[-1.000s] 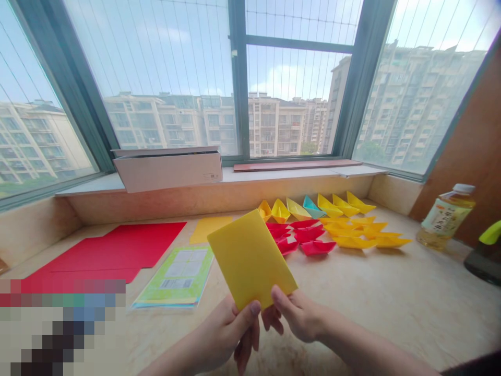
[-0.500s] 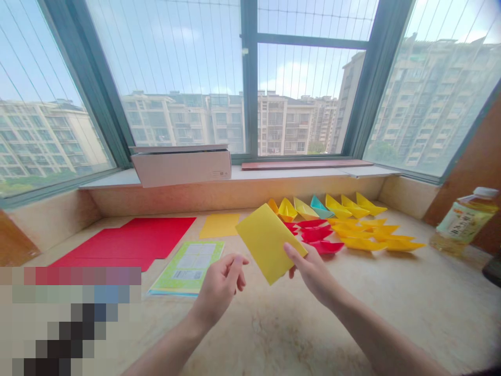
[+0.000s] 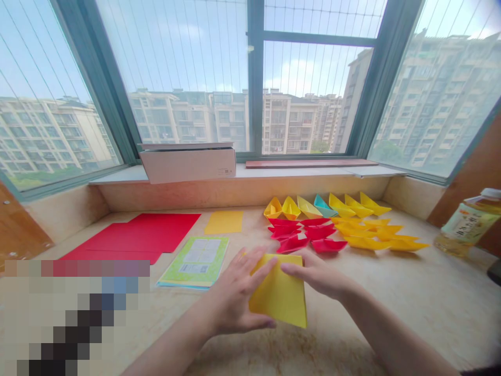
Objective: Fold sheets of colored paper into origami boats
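Note:
A folded yellow paper [image 3: 282, 295] lies flat on the marble ledge [image 3: 391, 292] in front of me. My left hand [image 3: 238, 297] rests on its left part with fingers stretched out flat. My right hand [image 3: 317, 274] presses on its upper right edge, fingers extended. Behind the paper stand rows of folded paper boats: red ones [image 3: 301, 234], yellow ones [image 3: 364, 230] and one teal boat [image 3: 324, 205].
Red sheets [image 3: 136, 237] and a yellow sheet [image 3: 224, 222] lie at the left, with a green paper packet [image 3: 195, 256] beside them. A white box [image 3: 188, 162] sits on the window sill. A bottle of yellow drink [image 3: 467, 222] stands at the right.
The yellow paper was held up in the air by both hands, then by the right hand alone. Now it lies flat on the ledge with both hands pressing on it.

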Action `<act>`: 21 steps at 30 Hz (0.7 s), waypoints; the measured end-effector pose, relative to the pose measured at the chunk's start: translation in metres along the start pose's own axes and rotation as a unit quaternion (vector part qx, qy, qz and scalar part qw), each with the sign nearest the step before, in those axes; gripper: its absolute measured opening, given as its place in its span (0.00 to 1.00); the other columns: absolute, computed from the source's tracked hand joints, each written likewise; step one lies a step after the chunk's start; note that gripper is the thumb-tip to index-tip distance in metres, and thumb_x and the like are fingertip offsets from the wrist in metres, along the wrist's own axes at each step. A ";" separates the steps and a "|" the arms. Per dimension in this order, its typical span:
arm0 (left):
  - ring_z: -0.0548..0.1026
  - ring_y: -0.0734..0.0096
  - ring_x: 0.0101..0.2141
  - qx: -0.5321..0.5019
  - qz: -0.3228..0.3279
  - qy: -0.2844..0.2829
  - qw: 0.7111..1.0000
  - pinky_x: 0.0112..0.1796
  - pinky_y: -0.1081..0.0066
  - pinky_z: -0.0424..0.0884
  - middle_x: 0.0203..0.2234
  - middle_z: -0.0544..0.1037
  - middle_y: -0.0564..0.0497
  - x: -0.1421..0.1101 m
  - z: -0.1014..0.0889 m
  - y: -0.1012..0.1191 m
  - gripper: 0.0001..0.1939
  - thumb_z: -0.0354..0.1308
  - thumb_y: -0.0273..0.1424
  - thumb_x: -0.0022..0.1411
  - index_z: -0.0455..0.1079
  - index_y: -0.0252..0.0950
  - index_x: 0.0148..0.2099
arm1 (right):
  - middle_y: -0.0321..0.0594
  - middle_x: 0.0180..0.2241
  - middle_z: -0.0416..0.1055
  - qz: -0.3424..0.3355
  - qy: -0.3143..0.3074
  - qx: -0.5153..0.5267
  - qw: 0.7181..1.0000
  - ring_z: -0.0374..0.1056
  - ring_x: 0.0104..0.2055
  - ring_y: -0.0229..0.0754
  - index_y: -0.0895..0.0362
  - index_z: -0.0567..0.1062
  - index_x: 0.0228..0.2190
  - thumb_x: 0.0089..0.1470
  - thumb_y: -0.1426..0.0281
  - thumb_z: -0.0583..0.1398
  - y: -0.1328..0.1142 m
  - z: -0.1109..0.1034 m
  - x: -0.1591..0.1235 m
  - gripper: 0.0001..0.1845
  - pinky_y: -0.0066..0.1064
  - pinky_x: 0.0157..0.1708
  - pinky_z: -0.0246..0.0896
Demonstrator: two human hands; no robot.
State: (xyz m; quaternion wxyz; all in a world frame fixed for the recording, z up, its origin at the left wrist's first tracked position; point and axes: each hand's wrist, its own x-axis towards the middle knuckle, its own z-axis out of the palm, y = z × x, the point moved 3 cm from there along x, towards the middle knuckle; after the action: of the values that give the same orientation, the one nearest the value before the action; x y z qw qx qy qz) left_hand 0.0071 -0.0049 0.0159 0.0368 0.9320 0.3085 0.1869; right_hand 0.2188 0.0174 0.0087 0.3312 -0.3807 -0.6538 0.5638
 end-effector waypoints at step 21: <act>0.57 0.46 0.65 -0.519 -0.144 0.167 0.826 0.62 0.53 0.55 0.63 0.66 0.40 0.002 -0.001 0.002 0.39 0.45 0.56 0.65 0.54 0.37 0.69 | 0.47 0.49 0.76 -0.148 0.156 0.109 0.971 0.72 0.50 0.53 0.54 0.75 0.51 0.61 0.56 0.59 -0.002 0.011 0.002 0.21 0.42 0.48 0.69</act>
State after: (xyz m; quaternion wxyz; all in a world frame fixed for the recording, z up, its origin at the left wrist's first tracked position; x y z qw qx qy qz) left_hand 0.0096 -0.0055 0.0180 0.4898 0.6748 0.2976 0.4649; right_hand 0.2078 0.0133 0.0087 0.5482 -0.3244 -0.5783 0.5098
